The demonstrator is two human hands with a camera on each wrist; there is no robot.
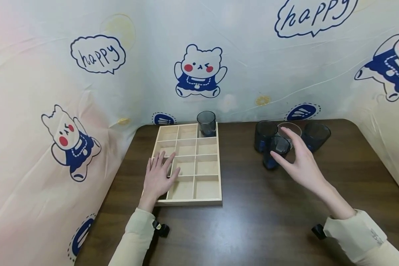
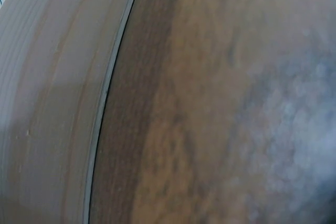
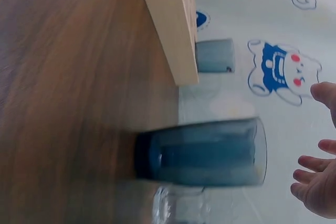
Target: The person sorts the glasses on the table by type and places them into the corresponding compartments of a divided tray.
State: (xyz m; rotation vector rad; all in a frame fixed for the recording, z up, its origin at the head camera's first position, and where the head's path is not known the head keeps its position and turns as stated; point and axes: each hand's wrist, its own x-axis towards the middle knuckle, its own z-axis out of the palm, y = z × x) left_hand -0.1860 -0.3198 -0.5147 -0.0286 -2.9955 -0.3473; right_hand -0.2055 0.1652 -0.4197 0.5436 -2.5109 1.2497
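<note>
A shallow wooden box point(image 1: 190, 202) with several compartments lies on the table. My left hand point(image 1: 157, 179) rests over its left side, fingers spread and holding nothing. A grey-blue glass point(image 1: 207, 125) stands in the far right compartment. Around the front dark blue glass point(image 1: 269, 160), the thumb and fingers of my right hand point(image 1: 307, 170) are spread wide; whether they touch it cannot be told. In the right wrist view, this hand point(image 3: 320, 182) appears beyond the rim of a blue glass point(image 3: 210, 153). Behind stand another dark glass point(image 1: 263, 137), a clear glass point(image 1: 294, 127) and a flared dark glass point(image 1: 314, 138).
The dark wooden table point(image 1: 246, 221) ends at a printed cloth point(image 1: 246, 74) hanging behind and at both sides. In the left wrist view only the box's side wall point(image 2: 58, 103) and blurred tabletop show. The glasses stand close together at the back right.
</note>
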